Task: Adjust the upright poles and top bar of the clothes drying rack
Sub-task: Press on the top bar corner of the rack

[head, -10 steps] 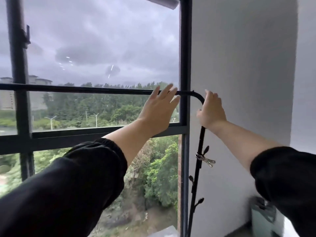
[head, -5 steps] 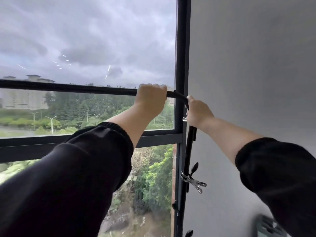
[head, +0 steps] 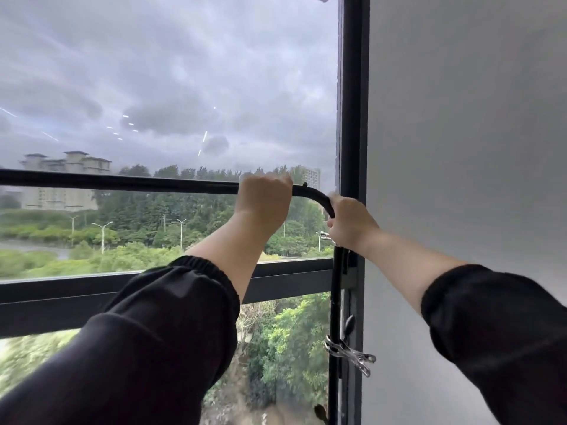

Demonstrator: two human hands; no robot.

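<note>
Black top bar [head: 122, 182] is clasped in the left hand [head: 265, 200], while the upright pole [head: 336, 289] is gripped tight below the bend by the right hand [head: 351, 225], probably to steady the joint.

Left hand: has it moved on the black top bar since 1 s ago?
Yes. The left hand, then open-fingered against the black top bar, is now closed around it, still just left of the dark window frame post.

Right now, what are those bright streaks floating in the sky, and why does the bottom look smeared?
Head view: the streaks are likely indoor lights reflected in the window glass; the left sleeve and the trees below blur at the wide-angle edge, while the top bar stays fairly sharp.
</note>
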